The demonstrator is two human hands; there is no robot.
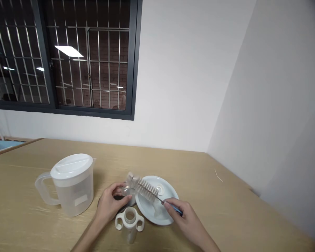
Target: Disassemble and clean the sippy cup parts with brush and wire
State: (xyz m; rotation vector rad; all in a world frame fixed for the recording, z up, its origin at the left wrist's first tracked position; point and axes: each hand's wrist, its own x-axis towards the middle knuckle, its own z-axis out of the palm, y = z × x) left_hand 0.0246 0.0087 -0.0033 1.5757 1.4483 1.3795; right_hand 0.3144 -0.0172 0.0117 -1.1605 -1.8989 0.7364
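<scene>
My right hand grips the blue handle of a bottle brush, whose pale bristles point up and to the left. In my left hand, thumb and fingers curl around a small clear cap, just beside the brush head; the brush partly covers it. A baby bottle with two white side handles stands upright and uncapped in front of my left hand. Behind the brush lies a white plate with a white ring on it. Under my left hand is a dark round dish, mostly hidden.
To the left stands a translucent pitcher with a white lid, its handle facing left. A thin pale strand lies on the wooden table to the right. A wall and a barred window rise behind the table.
</scene>
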